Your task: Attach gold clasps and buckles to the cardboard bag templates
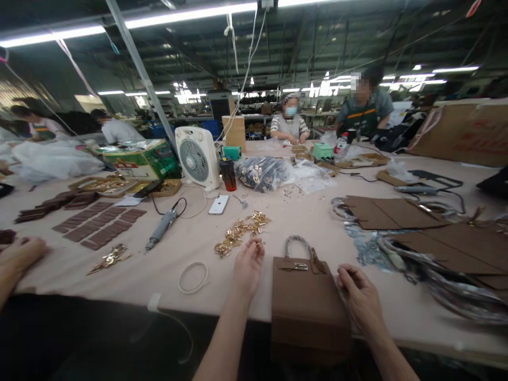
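Observation:
A brown handbag (pixel 311 312) stands upright at the table's front edge, with a wrapped top handle (pixel 298 241) and a metal clasp (pixel 300 266) on its front. To its left, my left hand (pixel 249 264) is closed, with what looks like a small metal piece (pixel 260 243) at the fingertips. Just beyond those fingers lies a pile of gold metal fittings (pixel 238 233). My right hand (pixel 359 291) is beside the bag's right edge, its thumb and fingers pinched together. Whatever that pinch holds, if anything, is hidden.
Another person's hand (pixel 26 254) is at far left, near brown strips (pixel 105 225). A tape roll (pixel 193 278), electric screwdriver (pixel 162 230), phone (pixel 218 205) and fan (pixel 197 157) occupy the left and middle. Brown bag panels (pixel 397 212) lie right. Two co-workers sit across the table.

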`<state>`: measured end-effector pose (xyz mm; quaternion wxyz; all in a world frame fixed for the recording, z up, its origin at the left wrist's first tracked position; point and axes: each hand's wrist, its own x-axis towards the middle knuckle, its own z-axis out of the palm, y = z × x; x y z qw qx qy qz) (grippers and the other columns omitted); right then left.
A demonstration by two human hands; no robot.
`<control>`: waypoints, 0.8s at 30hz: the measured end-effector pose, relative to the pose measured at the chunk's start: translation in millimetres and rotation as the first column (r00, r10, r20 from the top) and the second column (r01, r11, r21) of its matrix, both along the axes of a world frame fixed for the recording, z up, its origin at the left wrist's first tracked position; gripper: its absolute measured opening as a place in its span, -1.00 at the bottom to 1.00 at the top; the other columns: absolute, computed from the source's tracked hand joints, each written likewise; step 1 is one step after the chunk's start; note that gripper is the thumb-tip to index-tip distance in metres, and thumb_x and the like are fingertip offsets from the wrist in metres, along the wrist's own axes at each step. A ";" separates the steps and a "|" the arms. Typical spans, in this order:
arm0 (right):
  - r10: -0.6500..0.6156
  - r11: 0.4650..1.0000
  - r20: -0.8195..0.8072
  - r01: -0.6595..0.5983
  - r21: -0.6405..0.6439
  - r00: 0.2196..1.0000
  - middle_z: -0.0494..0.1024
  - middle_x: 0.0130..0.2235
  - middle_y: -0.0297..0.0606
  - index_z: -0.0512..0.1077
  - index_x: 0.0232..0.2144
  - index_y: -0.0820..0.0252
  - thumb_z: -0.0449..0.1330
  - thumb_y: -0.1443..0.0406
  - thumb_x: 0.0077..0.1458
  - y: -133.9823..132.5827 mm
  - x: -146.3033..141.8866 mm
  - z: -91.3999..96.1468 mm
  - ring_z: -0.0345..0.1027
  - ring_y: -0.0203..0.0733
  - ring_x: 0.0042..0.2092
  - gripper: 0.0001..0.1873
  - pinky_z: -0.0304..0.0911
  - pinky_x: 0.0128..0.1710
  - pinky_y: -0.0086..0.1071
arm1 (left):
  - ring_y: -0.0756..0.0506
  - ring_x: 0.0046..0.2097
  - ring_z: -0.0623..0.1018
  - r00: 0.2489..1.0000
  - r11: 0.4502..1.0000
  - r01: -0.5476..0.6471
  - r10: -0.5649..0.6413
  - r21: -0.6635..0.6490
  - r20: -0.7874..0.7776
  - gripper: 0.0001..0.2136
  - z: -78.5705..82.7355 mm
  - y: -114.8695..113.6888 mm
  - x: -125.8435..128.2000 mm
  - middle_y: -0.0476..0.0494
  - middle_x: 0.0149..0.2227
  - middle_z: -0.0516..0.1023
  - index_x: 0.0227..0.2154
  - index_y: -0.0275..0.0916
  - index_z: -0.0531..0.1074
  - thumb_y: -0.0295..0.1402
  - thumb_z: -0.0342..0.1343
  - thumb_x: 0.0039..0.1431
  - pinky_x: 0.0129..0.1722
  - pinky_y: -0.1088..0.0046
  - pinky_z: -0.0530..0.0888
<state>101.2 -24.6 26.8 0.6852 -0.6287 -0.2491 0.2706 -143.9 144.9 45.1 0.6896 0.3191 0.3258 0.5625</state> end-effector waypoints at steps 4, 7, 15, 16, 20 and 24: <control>0.057 0.998 0.094 -0.059 0.017 0.994 0.42 -0.50 -0.42 0.54 -0.23 0.18 0.45 -0.02 0.03 4.2 -13.4 18.6 0.27 -0.31 -0.41 -0.56 0.24 -0.37 -0.44 | 0.00 -0.11 0.64 0.940 0.970 0.131 -0.057 -0.203 0.336 -0.81 -11.2 -53.9 15.8 -0.15 -0.13 0.64 -0.18 -0.25 0.51 -0.47 0.33 0.16 0.02 0.49 0.59; 0.207 0.970 -0.067 -0.195 0.145 0.976 0.44 -0.48 -0.42 0.55 -0.26 0.17 0.48 0.05 0.04 16.6 -39.5 37.8 0.25 -0.35 -0.44 -0.63 0.20 -0.42 -0.47 | -0.02 -0.11 0.65 0.964 0.980 0.137 -0.099 -0.143 0.247 -0.81 -15.6 -69.4 21.0 -0.13 -0.13 0.65 -0.20 -0.23 0.50 -0.41 0.35 0.14 0.03 0.40 0.60; 0.461 0.887 -0.534 -0.358 0.290 0.709 0.67 -0.20 -0.30 0.63 -0.18 0.15 0.51 0.20 0.03 57.9 -92.1 29.3 0.51 -0.26 -0.18 -0.70 0.44 -0.16 -0.42 | -0.02 -0.12 0.64 0.942 0.972 0.229 -0.210 -0.044 0.262 -0.69 -9.0 -77.0 25.0 -0.15 -0.10 0.66 -0.19 -0.30 0.58 -0.47 0.46 -0.04 0.01 0.45 0.56; 0.461 0.887 -0.552 -0.345 0.306 0.695 0.68 -0.20 -0.31 0.63 -0.19 0.15 0.51 0.21 0.03 59.9 -92.8 24.1 0.52 -0.27 -0.18 -0.71 0.45 -0.13 -0.42 | -0.01 -0.12 0.64 0.938 0.969 0.246 -0.228 -0.035 0.262 -0.69 -7.8 -78.3 25.8 -0.15 -0.12 0.67 -0.19 -0.30 0.59 -0.46 0.47 -0.03 0.01 0.46 0.56; 0.488 0.873 -0.608 -0.329 0.361 0.626 0.70 -0.16 -0.32 0.65 -0.20 0.15 0.48 0.24 0.07 60.7 -91.3 9.1 0.54 -0.29 -0.16 -0.77 0.46 -0.07 -0.45 | -0.03 -0.16 0.65 0.939 0.959 0.282 -0.273 -0.014 0.207 -0.70 -5.8 -81.5 28.1 -0.16 -0.19 0.68 -0.19 -0.32 0.62 -0.44 0.47 -0.02 0.02 0.41 0.56; 0.502 0.865 -0.616 -0.346 0.364 0.607 0.70 -0.17 -0.29 0.64 -0.18 0.14 0.43 0.23 0.14 58.2 -87.8 4.2 0.55 -0.27 -0.19 -0.80 0.48 -0.13 -0.42 | -0.09 -0.12 0.67 0.945 0.955 0.296 -0.289 -0.021 0.155 -0.65 -7.3 -81.5 29.5 -0.23 -0.14 0.69 -0.12 -0.32 0.63 -0.39 0.48 0.00 0.07 0.32 0.55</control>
